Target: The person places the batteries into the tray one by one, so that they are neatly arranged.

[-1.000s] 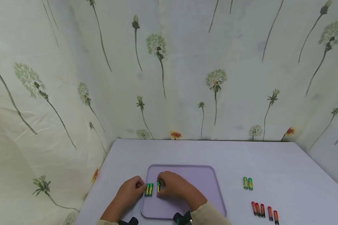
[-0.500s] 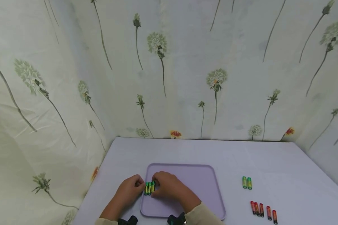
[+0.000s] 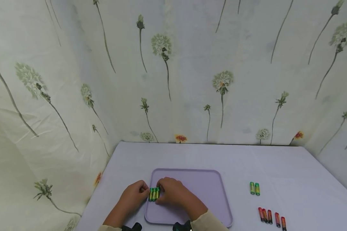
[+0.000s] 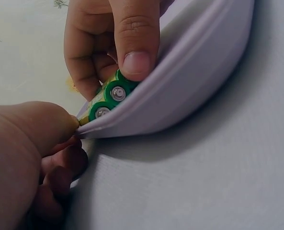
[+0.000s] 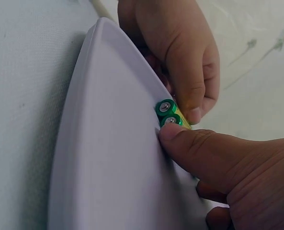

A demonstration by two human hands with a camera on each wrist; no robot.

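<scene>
Green-and-gold batteries (image 3: 152, 194) lie side by side against the left rim of a lilac tray (image 3: 196, 195). My right hand (image 3: 173, 192) reaches over the tray and pinches the rightmost battery (image 3: 157, 194) with its thumb and fingers at the ends. My left hand (image 3: 134, 194) is at the tray's left edge, its thumb by the batteries and its other fingers curled below the rim (image 4: 146, 108). In the left wrist view two green battery ends (image 4: 118, 93) show next to my right thumb; the right thumb (image 5: 173, 132) partly covers one battery end in the right wrist view.
Two green batteries (image 3: 254, 189) stand apart on the white table (image 3: 295, 179), right of the tray. Several red-and-black batteries (image 3: 270, 217) lie in a row nearer the front. Flower-patterned cloth (image 3: 191, 80) hangs behind and at the left.
My right hand has slid left with its battery, bringing it beside the other green ones at the rim. Over the last half second the hands have barely moved.
</scene>
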